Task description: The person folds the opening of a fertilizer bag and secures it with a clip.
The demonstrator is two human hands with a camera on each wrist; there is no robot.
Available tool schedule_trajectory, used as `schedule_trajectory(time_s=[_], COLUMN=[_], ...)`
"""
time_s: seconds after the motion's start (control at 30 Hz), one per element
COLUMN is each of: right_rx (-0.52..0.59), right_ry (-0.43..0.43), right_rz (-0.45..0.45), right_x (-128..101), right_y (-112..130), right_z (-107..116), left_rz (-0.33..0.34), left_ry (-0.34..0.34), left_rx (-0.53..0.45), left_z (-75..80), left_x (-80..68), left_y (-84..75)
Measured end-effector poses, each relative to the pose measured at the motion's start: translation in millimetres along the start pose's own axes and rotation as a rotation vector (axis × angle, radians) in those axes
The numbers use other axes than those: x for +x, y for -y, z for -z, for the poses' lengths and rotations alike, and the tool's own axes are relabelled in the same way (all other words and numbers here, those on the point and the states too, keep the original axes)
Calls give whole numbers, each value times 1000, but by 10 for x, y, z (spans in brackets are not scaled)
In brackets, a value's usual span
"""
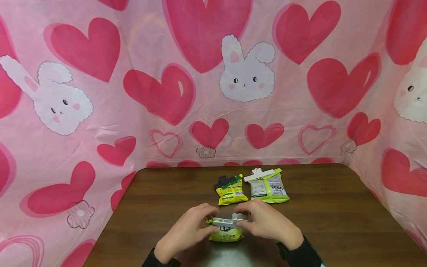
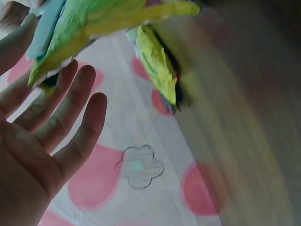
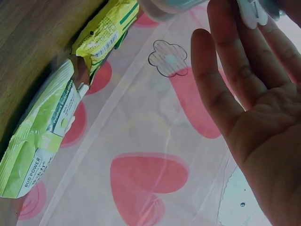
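Observation:
Near the front of the table, a small green-and-yellow packet (image 1: pixel 227 236) has a white clip (image 1: pixel 225 223) across its top edge. My left hand (image 1: pixel 191 226) pinches the packet's upper left corner between thumb and fingers; in the left wrist view, the other fingers (image 2: pixel 80 108) are spread behind it. From the other side, my right hand (image 1: pixel 267 222) pinches the right part of the clip. The clip's flower-shaped handle (image 3: pixel 252 13) shows between the fingers in the right wrist view.
Beyond the hands lie a yellow packet (image 1: pixel 232 193) with a black clip (image 1: pixel 224 181) and a larger green-and-white packet (image 1: pixel 268 188) with a white clip (image 1: pixel 258 174). A pink heart-printed sheet (image 1: pixel 207 111) rises behind the brown wooden table (image 1: pixel 160 200) and at both sides.

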State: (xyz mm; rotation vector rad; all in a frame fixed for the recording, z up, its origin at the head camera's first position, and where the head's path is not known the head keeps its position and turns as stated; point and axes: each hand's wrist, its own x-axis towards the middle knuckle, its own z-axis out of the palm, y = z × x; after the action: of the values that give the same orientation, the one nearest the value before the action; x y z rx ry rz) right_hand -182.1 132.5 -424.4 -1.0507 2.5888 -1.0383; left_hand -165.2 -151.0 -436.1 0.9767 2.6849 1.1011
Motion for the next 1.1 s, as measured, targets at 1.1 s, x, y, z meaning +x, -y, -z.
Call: schedule_trajectory(time_s=[1.1], right_rx=[118], right_ry=[65], right_rz=[-30], right_x=[-31], right_y=[37], right_z=[19], left_rz=[-46], left_ry=[126], left_rx=[-28], left_z=[-107], left_x=[53], left_y=[5])
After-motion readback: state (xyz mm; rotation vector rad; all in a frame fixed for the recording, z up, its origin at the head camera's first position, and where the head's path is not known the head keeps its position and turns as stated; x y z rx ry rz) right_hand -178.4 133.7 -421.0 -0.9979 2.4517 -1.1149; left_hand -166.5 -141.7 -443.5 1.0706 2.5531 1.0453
